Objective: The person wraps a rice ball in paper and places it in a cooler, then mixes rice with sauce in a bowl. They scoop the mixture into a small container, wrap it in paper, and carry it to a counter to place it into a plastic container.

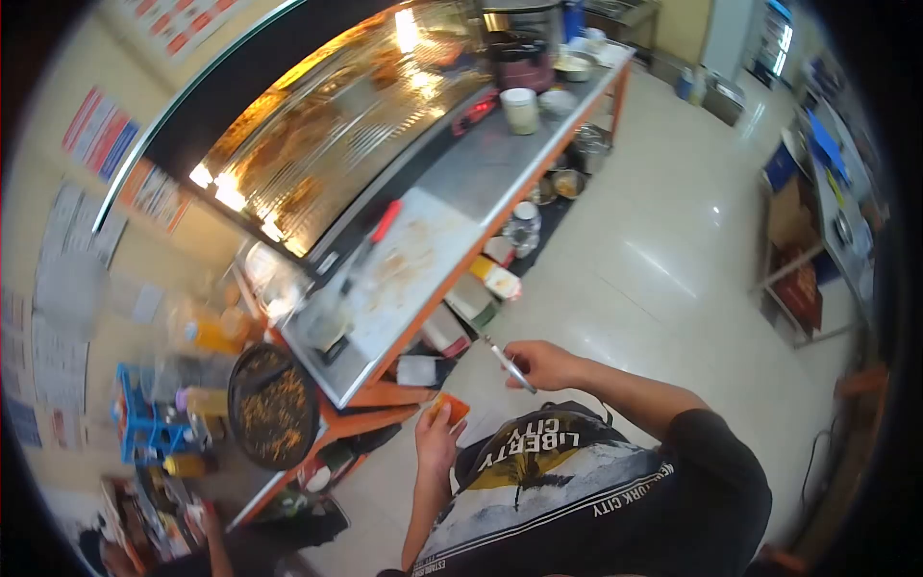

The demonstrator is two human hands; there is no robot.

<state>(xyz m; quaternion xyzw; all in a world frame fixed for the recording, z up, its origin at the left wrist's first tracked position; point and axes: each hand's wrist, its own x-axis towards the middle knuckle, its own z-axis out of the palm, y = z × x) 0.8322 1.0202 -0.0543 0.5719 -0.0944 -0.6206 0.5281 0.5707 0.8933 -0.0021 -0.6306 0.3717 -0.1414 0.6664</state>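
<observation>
My left hand (437,440) is closed around a small bright orange piece (450,409), whose kind I cannot make out. To its right, my right hand (543,365) grips a slim silver metal tool (508,365), too blurred to name more exactly. Both hands are in front of my dark printed shirt, apart from each other and off the counter. On the steel counter beyond them is a pale cutting board (433,231) with brown smears. A knife with a red handle (386,220) rests on it.
A lit glass warming cabinet (356,106) stands along the counter. A black pan of shredded food (274,409) sits at left, near a blue rack (144,413). Another person's hand (204,519) shows at lower left. Boxes (471,300) fill the counter's underside; a table (836,183) stands right.
</observation>
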